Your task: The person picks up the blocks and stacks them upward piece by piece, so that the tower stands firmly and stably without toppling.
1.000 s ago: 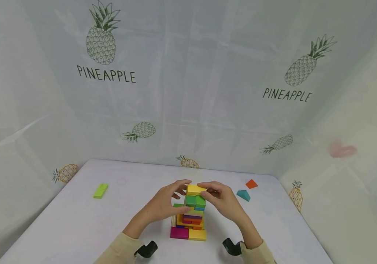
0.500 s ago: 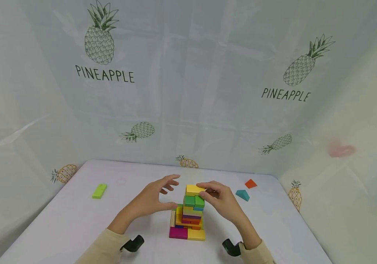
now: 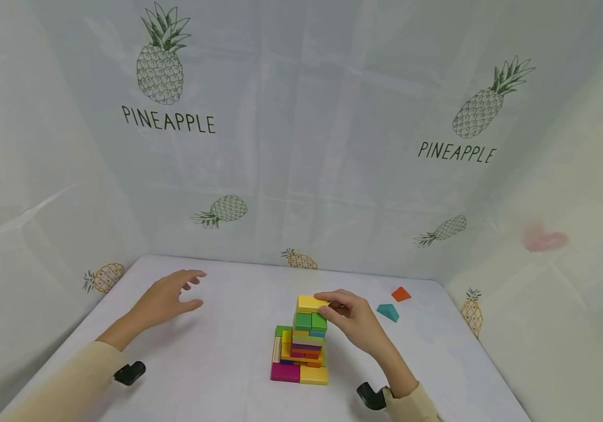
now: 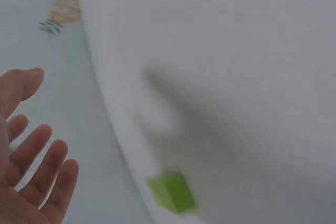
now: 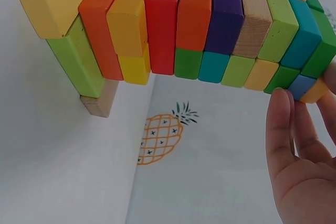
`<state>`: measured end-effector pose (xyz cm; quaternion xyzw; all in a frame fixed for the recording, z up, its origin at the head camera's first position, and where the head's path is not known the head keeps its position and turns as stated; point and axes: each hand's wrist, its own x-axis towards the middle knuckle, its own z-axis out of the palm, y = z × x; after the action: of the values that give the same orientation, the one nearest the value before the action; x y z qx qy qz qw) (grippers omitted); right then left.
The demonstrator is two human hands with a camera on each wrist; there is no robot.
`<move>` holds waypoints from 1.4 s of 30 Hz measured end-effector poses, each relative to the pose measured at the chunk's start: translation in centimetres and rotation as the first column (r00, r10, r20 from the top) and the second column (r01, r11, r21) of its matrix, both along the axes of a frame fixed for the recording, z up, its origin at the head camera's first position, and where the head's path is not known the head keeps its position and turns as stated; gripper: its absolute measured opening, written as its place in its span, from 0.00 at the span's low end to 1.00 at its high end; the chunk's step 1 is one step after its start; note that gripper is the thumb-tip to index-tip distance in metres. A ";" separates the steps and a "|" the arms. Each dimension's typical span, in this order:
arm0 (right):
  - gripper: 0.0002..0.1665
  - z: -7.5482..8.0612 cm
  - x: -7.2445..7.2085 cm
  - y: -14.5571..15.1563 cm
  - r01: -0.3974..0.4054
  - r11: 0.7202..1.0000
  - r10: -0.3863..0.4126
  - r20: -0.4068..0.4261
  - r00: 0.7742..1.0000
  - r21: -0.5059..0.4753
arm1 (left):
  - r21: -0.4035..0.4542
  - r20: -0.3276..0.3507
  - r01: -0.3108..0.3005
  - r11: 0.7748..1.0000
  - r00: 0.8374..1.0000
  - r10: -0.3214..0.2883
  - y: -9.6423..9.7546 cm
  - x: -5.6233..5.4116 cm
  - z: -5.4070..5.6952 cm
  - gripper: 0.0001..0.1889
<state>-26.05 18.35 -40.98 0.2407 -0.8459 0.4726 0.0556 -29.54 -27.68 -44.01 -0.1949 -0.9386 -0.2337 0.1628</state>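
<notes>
A tall tower of coloured blocks (image 3: 306, 339) stands on the table in the head view, on a wider base with a magenta block (image 3: 285, 373) and a yellow one at the front. My right hand (image 3: 353, 316) pinches the yellow block (image 3: 309, 303) at its top between thumb and fingers. The right wrist view shows the stacked layers (image 5: 194, 24) side-on, with the right hand's fingers (image 5: 281, 124) against the upper end. My left hand (image 3: 161, 300) hovers at the left, fingers spread, holding nothing. Beneath it lies a lime green block (image 4: 172, 192), hidden from the head view.
A teal block (image 3: 388, 312) and an orange-red block (image 3: 401, 293) lie to the right of the tower. The white table (image 3: 227, 293) is bordered by hanging cloth (image 3: 306, 146) printed with pineapples.
My left hand has come off the tower and swung left to above the green block, which it now hides in the head view. My right hand has stayed at the tower's top.
</notes>
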 end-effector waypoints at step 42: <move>0.17 0.2 0.1 0.0 -0.009 1.000 0.009 0.016 1.000 0.008 | -0.080 0.207 -0.073 0.994 0.974 0.089 -7.4 -0.2 -3.9 0.24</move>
<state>-25.97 18.36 -40.82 0.2411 -0.8472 0.4713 0.0458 -29.73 -35.12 -47.92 -0.1364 -0.9655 -0.2120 0.0651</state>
